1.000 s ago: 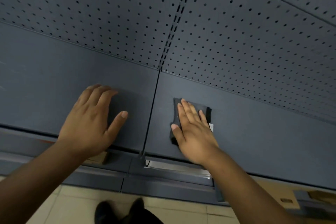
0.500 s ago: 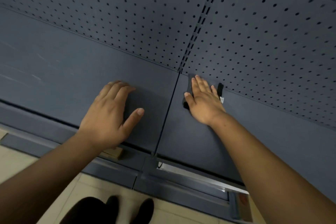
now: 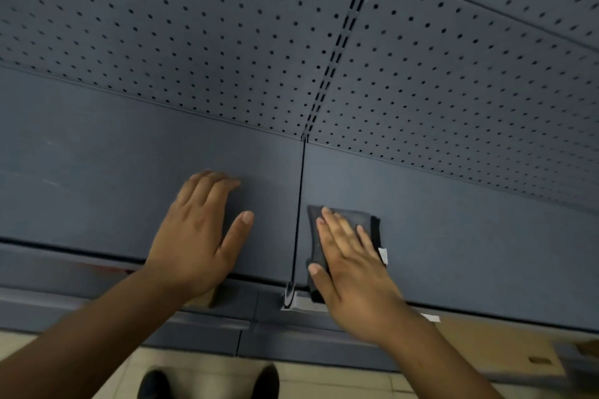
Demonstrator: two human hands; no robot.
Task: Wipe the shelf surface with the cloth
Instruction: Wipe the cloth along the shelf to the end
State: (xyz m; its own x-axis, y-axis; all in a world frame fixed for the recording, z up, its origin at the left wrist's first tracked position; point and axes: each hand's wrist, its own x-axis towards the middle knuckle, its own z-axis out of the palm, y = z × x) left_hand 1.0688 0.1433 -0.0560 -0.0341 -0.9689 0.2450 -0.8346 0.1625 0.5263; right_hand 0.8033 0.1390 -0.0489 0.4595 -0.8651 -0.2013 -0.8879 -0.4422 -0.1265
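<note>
A dark folded cloth (image 3: 343,233) is pressed flat against the grey shelf (image 3: 470,236) by the right hand (image 3: 353,272), whose fingers are laid out straight over it and not curled around it. The cloth is seen just to the right of the seam (image 3: 299,214) between two shelf panels, its near end at the front edge of the shelf and its long axis running front to back. A small white tag (image 3: 383,255) is shown at its right side. The left hand (image 3: 197,236) is rested on the neighbouring panel with fingers spread loosely, holding nothing, and appears to serve as a brace. Bare shelf is left mostly to the right of the cloth and behind it, toward the pegboard (image 3: 227,42), so the next stroke is judged to belong to the right hand, pushed away from the seam.
</note>
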